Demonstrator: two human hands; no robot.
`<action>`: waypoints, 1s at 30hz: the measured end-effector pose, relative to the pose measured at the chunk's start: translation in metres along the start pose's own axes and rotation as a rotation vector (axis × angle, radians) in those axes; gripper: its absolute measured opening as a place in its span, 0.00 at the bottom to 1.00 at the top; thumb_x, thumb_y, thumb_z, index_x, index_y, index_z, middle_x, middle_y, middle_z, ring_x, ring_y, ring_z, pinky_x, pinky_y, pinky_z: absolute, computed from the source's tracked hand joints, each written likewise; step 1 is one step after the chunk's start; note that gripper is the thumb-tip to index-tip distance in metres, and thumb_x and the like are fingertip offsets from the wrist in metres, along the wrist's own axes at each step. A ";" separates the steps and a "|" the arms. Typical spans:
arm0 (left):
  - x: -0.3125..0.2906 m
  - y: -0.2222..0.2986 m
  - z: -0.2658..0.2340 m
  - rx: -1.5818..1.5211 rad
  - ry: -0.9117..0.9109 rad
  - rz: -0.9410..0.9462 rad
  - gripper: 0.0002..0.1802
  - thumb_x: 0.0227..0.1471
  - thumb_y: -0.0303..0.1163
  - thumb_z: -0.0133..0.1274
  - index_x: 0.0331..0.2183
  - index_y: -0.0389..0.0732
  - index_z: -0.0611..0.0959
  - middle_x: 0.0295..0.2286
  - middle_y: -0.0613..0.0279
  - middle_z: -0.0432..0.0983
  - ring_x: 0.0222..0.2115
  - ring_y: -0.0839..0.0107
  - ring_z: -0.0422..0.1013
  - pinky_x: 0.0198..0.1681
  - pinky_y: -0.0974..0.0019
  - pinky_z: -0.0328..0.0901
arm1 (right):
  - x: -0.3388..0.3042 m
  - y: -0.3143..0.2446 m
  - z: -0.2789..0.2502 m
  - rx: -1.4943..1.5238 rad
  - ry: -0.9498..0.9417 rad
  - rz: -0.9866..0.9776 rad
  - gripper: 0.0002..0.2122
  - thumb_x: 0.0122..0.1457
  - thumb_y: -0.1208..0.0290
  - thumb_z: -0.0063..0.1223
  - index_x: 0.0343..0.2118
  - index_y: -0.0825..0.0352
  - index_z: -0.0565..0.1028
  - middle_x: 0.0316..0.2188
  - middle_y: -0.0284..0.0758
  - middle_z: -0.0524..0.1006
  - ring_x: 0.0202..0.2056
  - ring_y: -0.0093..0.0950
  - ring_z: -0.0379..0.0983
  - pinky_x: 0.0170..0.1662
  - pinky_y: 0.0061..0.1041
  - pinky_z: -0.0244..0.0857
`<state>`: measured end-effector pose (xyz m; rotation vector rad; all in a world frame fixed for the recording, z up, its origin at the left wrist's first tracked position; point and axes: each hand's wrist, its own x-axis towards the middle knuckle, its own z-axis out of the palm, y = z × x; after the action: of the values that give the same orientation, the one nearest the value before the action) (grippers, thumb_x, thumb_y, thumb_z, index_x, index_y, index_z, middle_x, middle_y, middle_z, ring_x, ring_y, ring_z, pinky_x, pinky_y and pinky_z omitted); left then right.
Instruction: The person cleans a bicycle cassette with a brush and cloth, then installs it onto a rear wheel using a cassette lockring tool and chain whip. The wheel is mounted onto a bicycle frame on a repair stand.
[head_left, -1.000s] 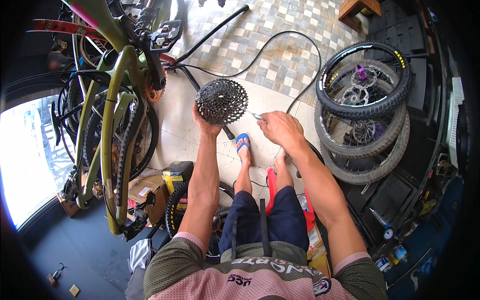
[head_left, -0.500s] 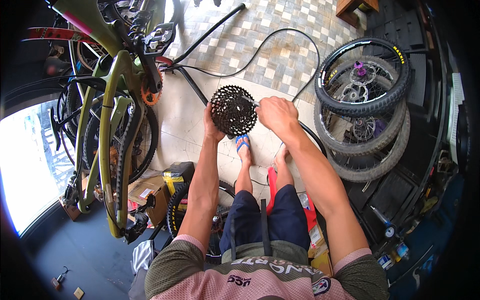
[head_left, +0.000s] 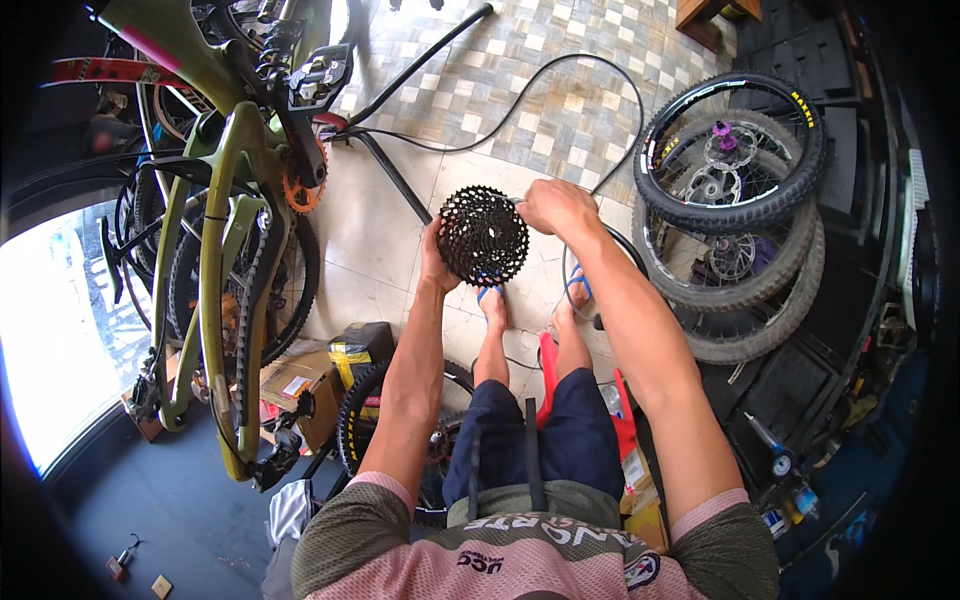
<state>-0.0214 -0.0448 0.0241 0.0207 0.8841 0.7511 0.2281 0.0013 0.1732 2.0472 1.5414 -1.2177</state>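
A black bicycle cassette is held up in front of me, its toothed face turned toward me. My left hand grips it by the left edge, with the fingers mostly behind it. My right hand is closed just beyond the cassette's upper right edge. What it holds is hidden by the fingers; I cannot make it out. My feet in blue flip-flops show below the cassette.
A green bicycle frame stands on the left, by a black stand leg. A black hose loops over the tiled floor. Stacked wheels lie on the right. Cardboard boxes and another tyre sit near my left leg.
The cassette has shifted slightly right and down with my left hand. My right hand has drawn a little up and right; the thin grey piece it held over the cassette no longer shows clearly.
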 end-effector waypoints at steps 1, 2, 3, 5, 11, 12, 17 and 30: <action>0.000 0.003 0.000 -0.002 -0.012 0.007 0.29 0.63 0.58 0.45 0.48 0.44 0.83 0.44 0.58 0.83 0.45 0.60 0.79 0.51 0.51 0.74 | 0.000 0.008 0.001 -0.008 0.001 -0.002 0.18 0.63 0.57 0.54 0.45 0.65 0.84 0.47 0.46 0.83 0.50 0.43 0.80 0.52 0.39 0.74; 0.000 0.007 -0.002 -0.007 -0.023 0.017 0.29 0.63 0.58 0.45 0.48 0.44 0.83 0.45 0.58 0.83 0.45 0.60 0.79 0.51 0.51 0.74 | -0.001 0.014 0.003 -0.019 0.001 -0.008 0.18 0.63 0.57 0.54 0.45 0.65 0.84 0.47 0.46 0.83 0.50 0.43 0.80 0.52 0.39 0.74; 0.000 0.011 -0.004 -0.011 -0.034 0.028 0.29 0.63 0.58 0.45 0.48 0.44 0.83 0.45 0.58 0.83 0.45 0.60 0.79 0.52 0.51 0.74 | -0.002 0.020 0.004 -0.030 0.001 -0.014 0.18 0.63 0.56 0.54 0.45 0.65 0.84 0.47 0.47 0.83 0.50 0.43 0.80 0.52 0.39 0.74; 0.001 0.016 -0.005 -0.015 -0.032 0.048 0.30 0.63 0.59 0.45 0.49 0.44 0.82 0.44 0.58 0.83 0.45 0.59 0.79 0.51 0.52 0.74 | -0.007 0.027 0.008 -0.042 -0.012 -0.006 0.18 0.63 0.55 0.54 0.43 0.65 0.85 0.46 0.47 0.83 0.50 0.44 0.80 0.52 0.40 0.74; 0.005 0.024 -0.002 -0.016 -0.069 0.072 0.33 0.62 0.60 0.45 0.51 0.42 0.81 0.45 0.57 0.82 0.45 0.59 0.79 0.51 0.51 0.74 | -0.039 0.035 0.008 -0.001 -0.120 -0.001 0.17 0.63 0.53 0.53 0.42 0.59 0.86 0.44 0.45 0.84 0.48 0.44 0.80 0.52 0.41 0.73; 0.006 0.024 0.001 -0.020 -0.068 0.077 0.34 0.63 0.61 0.44 0.51 0.42 0.81 0.45 0.57 0.82 0.45 0.59 0.79 0.51 0.51 0.74 | -0.044 0.035 0.007 0.016 -0.124 -0.014 0.17 0.63 0.53 0.53 0.41 0.58 0.86 0.43 0.45 0.84 0.48 0.43 0.80 0.52 0.41 0.73; 0.010 0.025 0.012 0.068 -0.009 0.109 0.37 0.62 0.65 0.44 0.52 0.41 0.81 0.46 0.56 0.82 0.44 0.59 0.80 0.49 0.51 0.76 | -0.066 0.012 0.006 -0.031 -0.123 -0.188 0.17 0.62 0.54 0.52 0.40 0.59 0.86 0.42 0.44 0.84 0.47 0.42 0.81 0.52 0.41 0.73; -0.003 0.000 0.031 0.544 0.004 0.233 0.22 0.62 0.46 0.51 0.51 0.41 0.77 0.42 0.58 0.80 0.41 0.65 0.77 0.47 0.60 0.72 | -0.007 0.032 0.017 0.320 0.261 -0.089 0.24 0.63 0.45 0.54 0.41 0.67 0.83 0.39 0.47 0.84 0.35 0.40 0.83 0.40 0.40 0.76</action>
<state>-0.0003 -0.0380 0.0463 0.6120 1.0797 0.7053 0.2490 -0.0270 0.1612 2.4476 1.6558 -1.3483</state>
